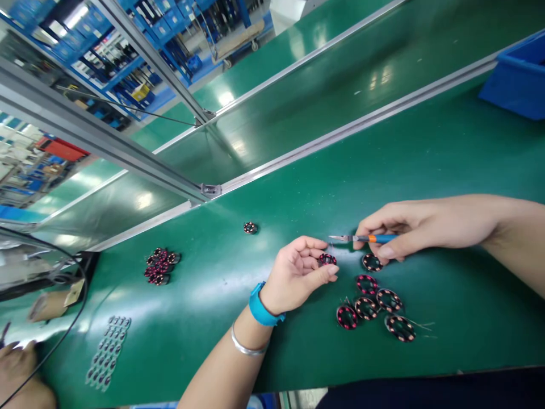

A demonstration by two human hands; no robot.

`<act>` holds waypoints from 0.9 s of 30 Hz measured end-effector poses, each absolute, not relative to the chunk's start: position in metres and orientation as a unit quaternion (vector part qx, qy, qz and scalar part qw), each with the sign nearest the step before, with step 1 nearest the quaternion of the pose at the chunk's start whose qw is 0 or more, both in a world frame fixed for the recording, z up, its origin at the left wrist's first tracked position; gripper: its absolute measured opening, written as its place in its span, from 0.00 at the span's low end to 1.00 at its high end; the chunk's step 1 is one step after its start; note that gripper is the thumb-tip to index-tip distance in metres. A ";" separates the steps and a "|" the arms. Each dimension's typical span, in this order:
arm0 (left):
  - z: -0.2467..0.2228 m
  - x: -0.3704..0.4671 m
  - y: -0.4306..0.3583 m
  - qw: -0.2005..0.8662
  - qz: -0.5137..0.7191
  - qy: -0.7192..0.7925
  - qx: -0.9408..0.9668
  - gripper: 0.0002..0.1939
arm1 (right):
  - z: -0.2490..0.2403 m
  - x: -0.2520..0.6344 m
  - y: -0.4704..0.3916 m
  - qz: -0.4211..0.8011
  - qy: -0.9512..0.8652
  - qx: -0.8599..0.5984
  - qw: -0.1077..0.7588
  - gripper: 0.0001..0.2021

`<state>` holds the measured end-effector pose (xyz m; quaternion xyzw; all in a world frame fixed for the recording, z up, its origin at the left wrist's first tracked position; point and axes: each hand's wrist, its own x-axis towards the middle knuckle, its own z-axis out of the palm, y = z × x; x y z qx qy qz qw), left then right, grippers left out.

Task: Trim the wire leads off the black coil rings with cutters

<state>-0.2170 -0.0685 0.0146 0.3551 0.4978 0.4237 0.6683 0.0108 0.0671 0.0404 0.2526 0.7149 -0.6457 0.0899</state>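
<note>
At the far left edge, a co-worker's hand (19, 372) rests at the near side of the green worktop (204, 318). Beyond it a brown roll (47, 305) lies on its side, and to the right of that hand sits a clear blister sheet (108, 353) holding rows of small parts. Farther right comes a heap of wound ring cores (159, 267), red and copper-coloured, then one lone ring core (250, 229), well apart from the rest.

The left hand (293, 272), below it a turquoise wristband (260, 307) and a metal bangle (248, 344), has its grip closed: thumb and curled fingers pinch a red-wound ring core (328, 261) at the fingertips, above the worktop. Just beyond this ring, on the far side, is the tip of a slim hand tool with a blue-and-orange handle (378, 238). The tool's long axis runs nearly crosswise, its metal point facing left; whether it touches the fingertips or a wire I cannot tell.

The right hand (419, 224) pinches that handle between thumb and fingers. Just under its fingertips lies a copper-wound ring (371, 268), and nearer the wearer a loose group of five ring cores (376, 305), some trailing fine wires. At the far right stands a blue bin (517, 85).
</note>
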 end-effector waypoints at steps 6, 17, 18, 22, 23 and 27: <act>0.015 -0.217 -0.069 0.663 0.427 0.507 0.349 0.24 | 0.052 -0.003 0.063 -0.627 0.722 0.270 0.108 0.14; 0.018 -0.216 -0.066 0.668 0.433 0.505 0.333 0.26 | 0.054 -0.009 0.062 -0.588 0.753 0.268 0.125 0.14; 0.018 -0.216 -0.066 0.667 0.434 0.505 0.334 0.25 | 0.054 -0.010 0.061 -0.585 0.755 0.266 0.128 0.14; 0.018 -0.216 -0.066 0.665 0.432 0.506 0.338 0.24 | 0.054 -0.011 0.061 -0.582 0.758 0.262 0.136 0.13; 0.018 -0.216 -0.066 0.665 0.433 0.507 0.337 0.25 | 0.053 -0.011 0.061 -0.582 0.758 0.262 0.136 0.12; 0.019 -0.215 -0.066 0.667 0.438 0.505 0.328 0.26 | 0.052 -0.010 0.060 -0.581 0.758 0.262 0.137 0.11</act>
